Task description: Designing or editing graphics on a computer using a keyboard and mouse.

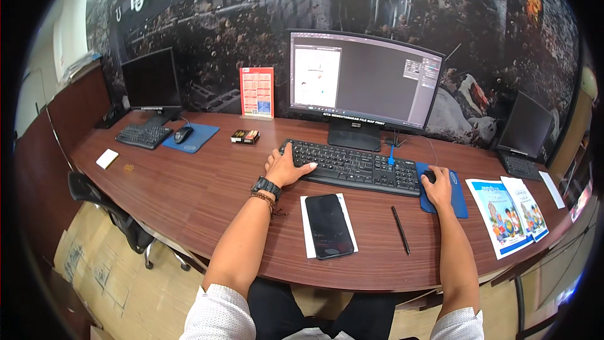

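Note:
My left hand (286, 169) lies on the left end of a black keyboard (358, 169), thumb and fingers spread over the keys. At the keyboard's right end, my right hand (441, 189) is wrapped over a black computer mouse (430, 175), which it partly hides. Under that mouse is a blue mouse pad (457, 203). Behind the keyboard stands a lit monitor (384, 82) showing a white page on a dark grey workspace. A black phone (329, 226) rests on a white sheet (309, 242) between my forearms, with a thin black pen (401, 230) to its right.
Printed colour sheets (503, 217) lie right of my right arm. A red desk calendar (257, 92) and a small dark box (245, 136) stand left of the monitor. Dark monitors (151, 80) flank both sides, and a black chair (119, 214) sits at the left edge.

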A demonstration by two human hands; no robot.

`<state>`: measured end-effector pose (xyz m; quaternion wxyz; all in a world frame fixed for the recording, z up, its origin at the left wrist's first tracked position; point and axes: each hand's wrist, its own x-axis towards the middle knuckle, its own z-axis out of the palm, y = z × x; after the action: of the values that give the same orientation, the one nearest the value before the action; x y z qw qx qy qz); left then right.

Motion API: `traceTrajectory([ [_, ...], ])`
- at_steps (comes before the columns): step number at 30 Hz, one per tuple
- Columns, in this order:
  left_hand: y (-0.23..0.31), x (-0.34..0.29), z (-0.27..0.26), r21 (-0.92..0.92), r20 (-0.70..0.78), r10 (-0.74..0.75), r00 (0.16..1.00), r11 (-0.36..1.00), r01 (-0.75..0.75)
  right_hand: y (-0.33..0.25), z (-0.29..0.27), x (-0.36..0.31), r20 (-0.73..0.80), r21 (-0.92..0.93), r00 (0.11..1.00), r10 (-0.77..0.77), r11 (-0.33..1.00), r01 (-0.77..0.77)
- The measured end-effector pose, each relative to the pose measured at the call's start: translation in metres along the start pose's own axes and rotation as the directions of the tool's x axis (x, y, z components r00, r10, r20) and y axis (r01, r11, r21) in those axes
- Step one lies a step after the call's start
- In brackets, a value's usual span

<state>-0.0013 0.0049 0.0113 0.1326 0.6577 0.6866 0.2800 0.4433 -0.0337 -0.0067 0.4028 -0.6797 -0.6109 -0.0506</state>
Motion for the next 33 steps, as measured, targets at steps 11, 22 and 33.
traceTrajectory([
  [11,-0.002,-0.005,0.007,0.126,0.026,0.027,0.999,0.992,-0.03,-0.003,-0.005,-0.007,-0.002,-0.001,0.996,-0.086,0.996,0.086],
  [22,-0.001,-0.004,0.008,0.151,0.014,0.042,0.999,0.988,-0.044,0.006,-0.005,-0.003,0.016,0.08,0.996,-0.089,0.993,0.087],
  [33,-0.001,-0.004,0.008,0.151,0.03,0.045,0.999,0.987,-0.049,0.006,-0.007,-0.005,0.043,0.108,0.992,-0.12,0.988,0.115],
])
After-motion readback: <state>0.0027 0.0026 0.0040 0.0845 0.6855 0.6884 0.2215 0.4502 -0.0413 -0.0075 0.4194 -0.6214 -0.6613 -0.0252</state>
